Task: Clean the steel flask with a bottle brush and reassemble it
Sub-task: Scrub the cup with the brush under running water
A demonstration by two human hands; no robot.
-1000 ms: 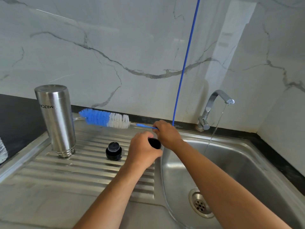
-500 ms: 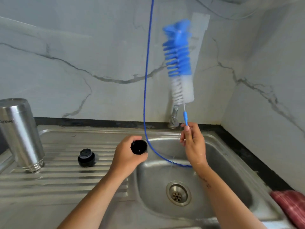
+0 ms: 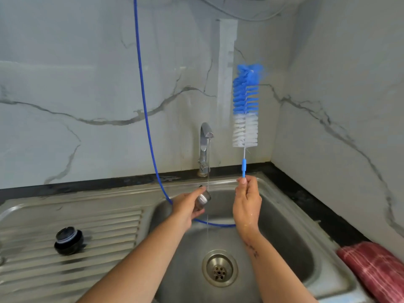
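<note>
Left hand (image 3: 185,207): held over the sink (image 3: 290,217) basin at its 11 o'clock rim, fingers curled around a small steel cap (image 3: 203,199), gripping it. The cap sits directly in a thin stream of water falling from the tap (image 3: 204,147), which stands at the 12 o'clock edge of the basin.

Right hand (image 3: 247,204): over the basin at about 1 o'clock, fingertips pinching the thin blue handle of the bottle brush (image 3: 244,108). Brush is upright, bristles up: white bristles low, blue bristles above, against the marble wall to the right of the tap. Its long blue handle loops below both hands, passes behind the left hand and runs up out of frame along the wall.

Black stopper (image 3: 68,241): stands on the ribbed draining board at 9 o'clock from the drain (image 3: 219,268), well apart from both hands. A sliver of a metal object shows at the far left frame edge; cannot tell what it is. The flask body itself cannot be made out.

Red cloth (image 3: 376,267): lies on the worktop at 3 o'clock of the basin, in the right corner.
</note>
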